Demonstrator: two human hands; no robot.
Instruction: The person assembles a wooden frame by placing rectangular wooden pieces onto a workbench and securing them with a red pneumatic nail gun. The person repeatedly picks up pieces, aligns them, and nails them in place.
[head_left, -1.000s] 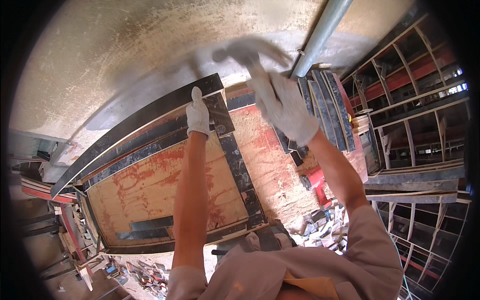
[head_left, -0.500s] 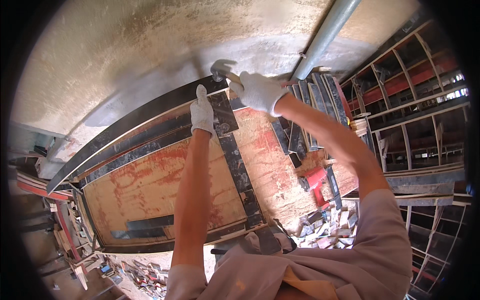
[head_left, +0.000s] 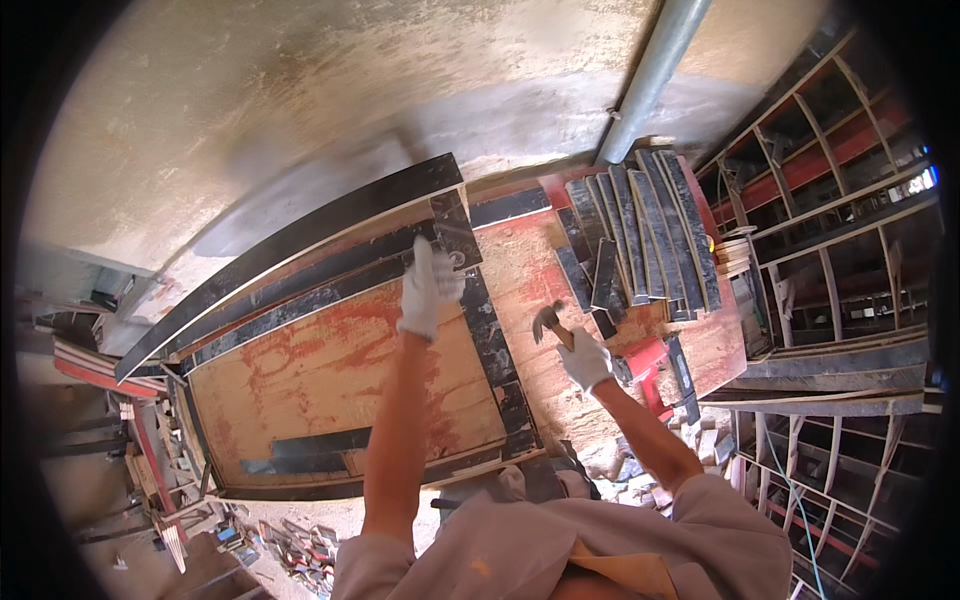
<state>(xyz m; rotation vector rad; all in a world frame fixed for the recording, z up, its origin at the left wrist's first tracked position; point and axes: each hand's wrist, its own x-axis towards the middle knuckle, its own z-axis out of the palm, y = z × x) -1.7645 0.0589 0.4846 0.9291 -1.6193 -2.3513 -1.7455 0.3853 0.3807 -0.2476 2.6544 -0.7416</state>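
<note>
My right hand (head_left: pixel 585 361), in a white glove, grips the wooden handle of a claw hammer (head_left: pixel 547 320), its metal head toward the upper left. My left hand (head_left: pixel 428 295), also gloved, is over the upper right corner of a large panel frame (head_left: pixel 488 345). Its fingers look apart and somewhat blurred, with nothing visible in them. A long black board (head_left: pixel 300 245) stands along the frame's far side by the wall. Black strips edge the frame around a reddish-stained wooden sheet (head_left: pixel 340 370).
To the right lie several stacked black-faced strips (head_left: pixel 640 235). A red nail gun (head_left: pixel 650 375) rests near my right forearm. A grey pipe (head_left: pixel 650 85) runs up the wall (head_left: pixel 300 100). Wood scraps (head_left: pixel 285 545) litter the ground, and timber-framed panels (head_left: pixel 850 250) stand at the far right.
My right hand has brought the hammer down and toward me, away from the black board's end. The left hand has left that board's edge and dropped lower over the frame.
</note>
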